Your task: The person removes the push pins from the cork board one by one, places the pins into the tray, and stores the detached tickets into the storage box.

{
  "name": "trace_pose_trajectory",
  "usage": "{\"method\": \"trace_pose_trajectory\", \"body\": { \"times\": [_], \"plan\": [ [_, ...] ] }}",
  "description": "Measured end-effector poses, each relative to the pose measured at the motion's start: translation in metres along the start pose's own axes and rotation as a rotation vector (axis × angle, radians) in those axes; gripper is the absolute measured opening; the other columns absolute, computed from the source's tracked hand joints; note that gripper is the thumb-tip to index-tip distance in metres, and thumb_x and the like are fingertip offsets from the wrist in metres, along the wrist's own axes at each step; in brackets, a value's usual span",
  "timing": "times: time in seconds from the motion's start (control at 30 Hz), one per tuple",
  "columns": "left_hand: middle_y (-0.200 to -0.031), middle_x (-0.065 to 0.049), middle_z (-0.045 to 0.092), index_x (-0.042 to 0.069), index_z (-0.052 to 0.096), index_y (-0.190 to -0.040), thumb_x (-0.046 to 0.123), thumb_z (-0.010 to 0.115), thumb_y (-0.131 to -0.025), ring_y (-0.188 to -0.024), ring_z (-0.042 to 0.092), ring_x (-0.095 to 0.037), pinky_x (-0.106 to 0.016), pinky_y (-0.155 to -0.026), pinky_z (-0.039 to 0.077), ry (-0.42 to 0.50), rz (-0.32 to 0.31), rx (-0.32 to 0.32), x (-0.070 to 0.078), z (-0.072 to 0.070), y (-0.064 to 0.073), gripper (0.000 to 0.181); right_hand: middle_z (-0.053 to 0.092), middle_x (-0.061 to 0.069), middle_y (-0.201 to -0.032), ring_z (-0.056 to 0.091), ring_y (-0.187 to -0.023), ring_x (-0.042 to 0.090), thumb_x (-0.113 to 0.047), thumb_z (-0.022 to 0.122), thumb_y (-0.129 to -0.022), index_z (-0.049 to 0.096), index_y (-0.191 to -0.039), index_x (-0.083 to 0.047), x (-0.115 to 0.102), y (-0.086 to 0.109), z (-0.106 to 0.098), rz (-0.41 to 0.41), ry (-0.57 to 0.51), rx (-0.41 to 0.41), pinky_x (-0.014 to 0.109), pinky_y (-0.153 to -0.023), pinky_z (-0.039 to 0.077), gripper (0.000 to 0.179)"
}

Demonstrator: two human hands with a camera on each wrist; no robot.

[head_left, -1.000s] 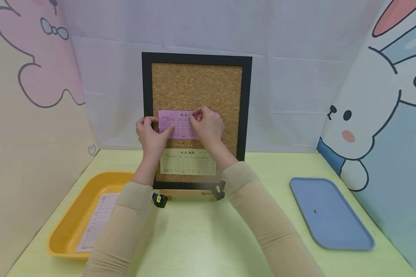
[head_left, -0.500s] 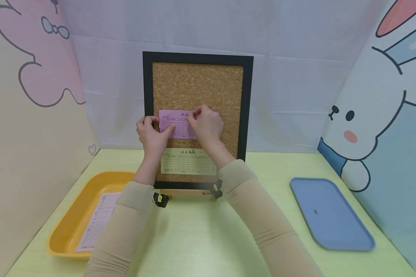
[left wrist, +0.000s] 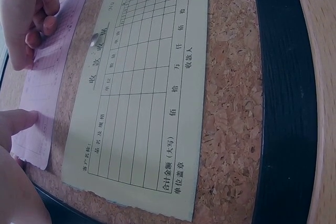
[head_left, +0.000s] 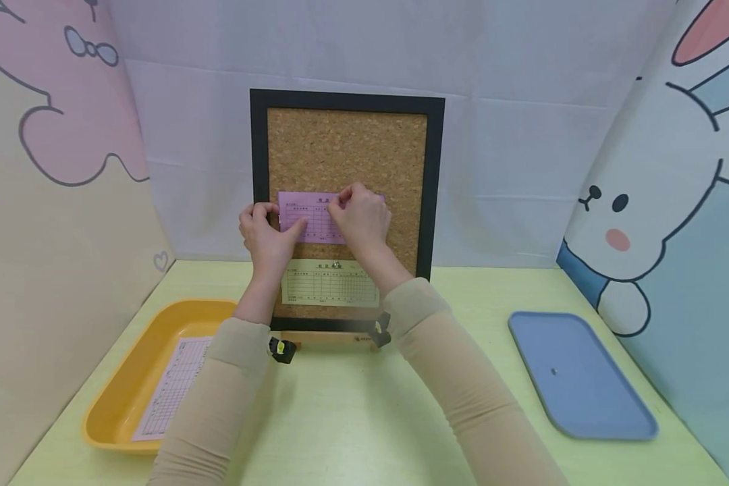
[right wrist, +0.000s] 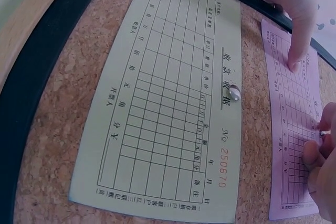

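A cork board (head_left: 346,148) in a black frame stands upright on a wooden stand. Against its left side, my left hand (head_left: 267,239) presses a purple receipt slip (head_left: 300,226) with the thumb, the fingers bent at the slip's left edge and the frame. My right hand (head_left: 364,219) pinches a small silvery pin (right wrist: 322,134) at the slip's upper middle; the fingers hide it in the head view. Below hangs a yellow-green receipt slip (head_left: 328,287), fixed by a silver push pin (right wrist: 234,93) near its top middle.
On the left, a yellow tray (head_left: 106,412) holds a pale pink printed sheet (head_left: 173,388). A blue tray (head_left: 589,385) with a small pin (head_left: 554,371) lies at the right. White cloth (head_left: 504,135) hangs behind the board.
My right fingers have closed in over the pin, which showed at the purple slip's top a second ago. The left hand stays in place; the head view has shifted slightly.
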State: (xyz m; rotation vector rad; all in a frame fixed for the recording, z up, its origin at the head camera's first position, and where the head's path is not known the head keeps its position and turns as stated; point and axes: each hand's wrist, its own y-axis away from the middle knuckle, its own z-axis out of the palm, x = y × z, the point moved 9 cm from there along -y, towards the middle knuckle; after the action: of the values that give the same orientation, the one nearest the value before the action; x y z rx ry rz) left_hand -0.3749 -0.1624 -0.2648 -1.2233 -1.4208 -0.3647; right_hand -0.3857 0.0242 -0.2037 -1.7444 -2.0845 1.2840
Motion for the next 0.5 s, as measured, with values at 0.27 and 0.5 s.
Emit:
{"method": "trace_pose_trajectory", "body": {
  "times": [0.27,0.5],
  "plan": [
    [-0.137,-0.013,0.030,0.007,0.049,-0.107,0.033,0.077,-0.078,-0.129,0.025,-0.030,-0.050,-0.103,0.020,0.004,0.007,0.000,-0.0003,0.0012,-0.0011,0.048,0.064,-0.003,-0.070,0.050,-0.051,0.009,-0.027,0.062,-0.086,0.065,-0.088,-0.013,0.0010,0.0002,0.0003,-0.012,-0.018,0.000,0.022,-0.045,0.036,0.014],
    [-0.139,-0.013,0.029,0.007,0.049,-0.108,0.033,0.077,-0.079,-0.129,0.025,-0.029,-0.050,-0.103,0.020,0.003,-0.004,0.003,-0.0025,0.0007,-0.0016,0.048,0.062,-0.004,-0.068,0.048,-0.051,0.009,-0.031,0.064,-0.086,0.065,-0.092,-0.015,0.0019,0.0023,0.0012,-0.016,-0.010,0.007,0.022,-0.045,0.035,0.017]
  ]
}}
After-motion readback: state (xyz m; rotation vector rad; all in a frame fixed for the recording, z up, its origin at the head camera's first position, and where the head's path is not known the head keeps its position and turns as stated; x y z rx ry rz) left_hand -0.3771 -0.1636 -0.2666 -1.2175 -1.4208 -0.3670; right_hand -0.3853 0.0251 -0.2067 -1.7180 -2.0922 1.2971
